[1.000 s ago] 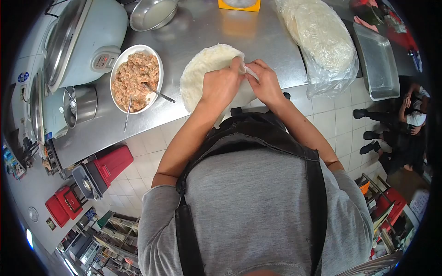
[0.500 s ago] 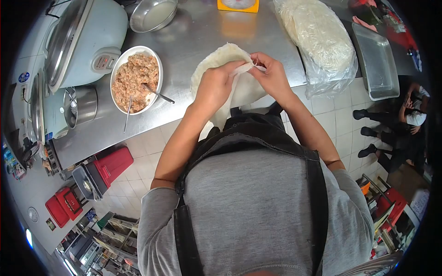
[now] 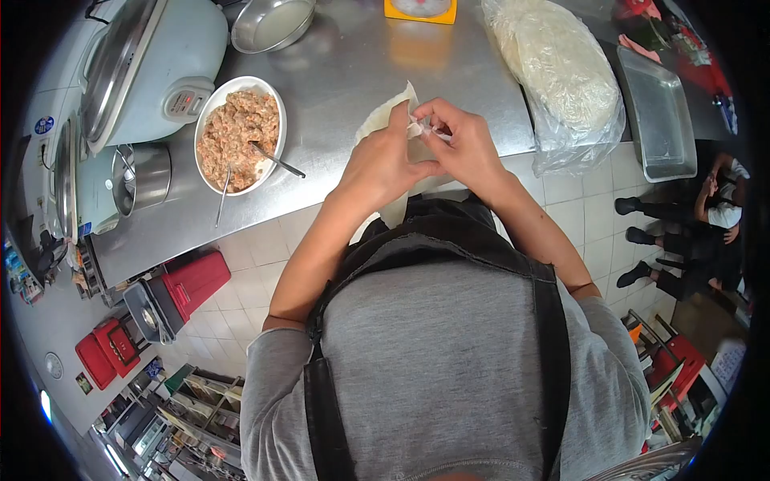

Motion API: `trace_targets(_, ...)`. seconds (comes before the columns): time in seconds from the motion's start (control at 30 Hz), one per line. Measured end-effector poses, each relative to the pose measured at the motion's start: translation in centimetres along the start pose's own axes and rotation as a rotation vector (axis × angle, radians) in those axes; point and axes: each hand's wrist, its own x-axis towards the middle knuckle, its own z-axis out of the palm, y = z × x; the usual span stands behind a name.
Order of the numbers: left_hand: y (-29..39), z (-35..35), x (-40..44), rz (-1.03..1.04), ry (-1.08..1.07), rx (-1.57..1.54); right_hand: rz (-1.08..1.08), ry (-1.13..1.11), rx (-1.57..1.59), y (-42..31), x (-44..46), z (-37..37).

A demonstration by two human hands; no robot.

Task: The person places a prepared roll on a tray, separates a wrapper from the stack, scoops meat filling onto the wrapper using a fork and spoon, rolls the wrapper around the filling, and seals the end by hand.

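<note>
- While the white dish (image 3: 265,168) of chopped mixture (image 3: 237,132), near the left part of the worktop's near edge, stands much as it did a second ago with two spoons in it, the change found is to its right, at the thin pale sheet (image 3: 375,120).
- Sheet: located by the middle of the near edge, partly over the worktop (image 3: 337,72) and partly draped past that edge. A second ago it lay spread as a broad round; only a narrow crescent now shows beyond the left hand, with a pointed flap standing up. Judged: the fingers now bear more of the sheet, and the steel less. Number of layers: cannot tell.
- Left hand (image 3: 377,168): back uppermost, over the sheet's left side. Index finger extends toward the far side, along the flap; thumb stretches right, toward the other palm. The spread between them is wide. Remaining fingers hidden; cannot tell whether they grip.
- Right hand (image 3: 465,140): wrist bent in from the right, thumb and index drawn narrow on a whitish, crumpled bit of the sheet's edge, just beside the left index finger. Other fingers curled.
- Right part of the worktop: plastic-wrapped pale bundle (image 3: 557,72), reaching the near edge; beyond it a metal tray (image 3: 658,112), near the right-hand corner. Neither is touched.
</note>
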Motion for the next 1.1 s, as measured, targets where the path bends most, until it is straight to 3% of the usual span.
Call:
trace_targets(0.03,0.4,-0.1,0.1,-0.065,-0.022,0.069,-0.001,-0.016,-0.035,-0.3,-0.1,0.0)
trace_targets(0.13,-0.4,-1.1,0.1,0.036,0.010,0.083,-0.277,0.083,-0.154,-0.3,-0.4,-0.2)
trace_targets(0.23,-2.0,-2.0,-0.2,0.192,0.064,0.052,-0.277,0.132,-0.220,-0.6,-0.6,-1.4)
trace_targets(0.33,-2.5,-3.0,-0.6,0.153,0.080,-0.217,-0.253,0.188,-0.172,-0.2,-0.6,-2.5)
trace_targets(0.43,-1.0,-4.2,-1.1,-0.031,-0.003,-0.321,0.011,0.125,0.019,-0.6,-0.5,-3.3)
trace_targets(0.53,-1.5,-2.8,-1.1,0.059,0.023,-0.236,-0.133,0.073,-0.035,-2.4,-0.1,-3.1)
trace_targets(0.63,-0.8,-2.3,-1.2,0.143,0.043,-0.321,-0.025,0.148,-0.037,-3.0,0.2,-2.1)
trace_targets(0.73,-2.1,-4.9,-1.8,-0.015,-0.018,-0.698,0.074,0.076,0.246,-1.2,0.9,-3.7)
trace_targets(0.83,-3.5,-6.4,-2.8,-0.089,0.117,-1.092,0.144,0.135,0.402,-1.9,0.7,-6.1)
trace_targets(0.87,-4.8,-6.9,-2.9,-0.070,0.053,-1.169,0.134,0.116,0.403,-2.1,0.7,-6.6)
trace_targets(0.97,-5.1,-6.8,-3.3,0.055,-0.071,-1.094,0.142,-0.055,0.431,-3.4,0.6,-6.4)
trace_targets(1.1,-4.4,-7.1,-2.9,0.215,-0.214,-0.910,-0.080,-0.144,0.222,-5.2,0.4,-4.4)
